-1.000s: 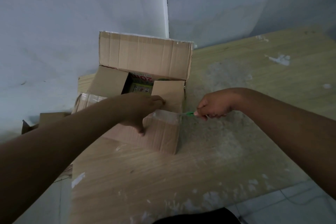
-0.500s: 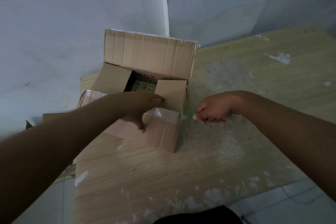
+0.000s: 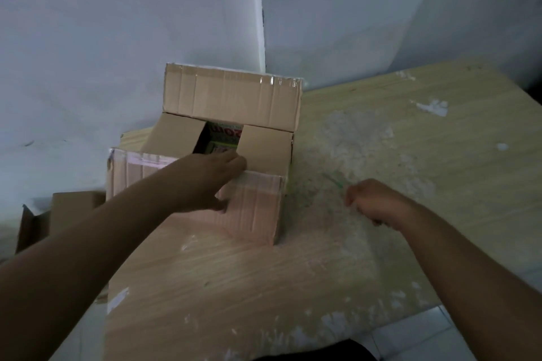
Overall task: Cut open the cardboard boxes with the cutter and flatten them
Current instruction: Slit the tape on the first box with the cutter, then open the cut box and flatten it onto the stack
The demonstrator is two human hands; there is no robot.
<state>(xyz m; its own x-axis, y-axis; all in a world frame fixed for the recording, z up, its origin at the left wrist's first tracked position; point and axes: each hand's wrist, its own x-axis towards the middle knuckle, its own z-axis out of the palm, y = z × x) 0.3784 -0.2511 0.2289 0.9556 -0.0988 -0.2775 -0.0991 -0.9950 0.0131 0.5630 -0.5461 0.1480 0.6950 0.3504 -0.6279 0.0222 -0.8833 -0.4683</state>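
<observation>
A brown cardboard box [image 3: 234, 99] stands on the wooden table [image 3: 381, 155] near the wall, its top flaps open and printed packets [image 3: 224, 138] showing inside. My left hand [image 3: 211, 182] grips the near taped flap at the box's top edge, thumb on the front face. My right hand [image 3: 372, 202] is to the right of the box, apart from it, curled round the green cutter [image 3: 337, 183], whose tip points up and left toward the box corner.
Other cardboard pieces [image 3: 58, 214] lie low at the left, beside the table. White paint flecks [image 3: 431, 107] mark the tabletop. Walls meet in a corner [image 3: 261, 23] behind the box. Tiled floor [image 3: 410, 337] shows at the bottom right.
My right hand has drawn the cutter away from the box's right corner, rightward and toward me. My left hand has stayed on the near flap.
</observation>
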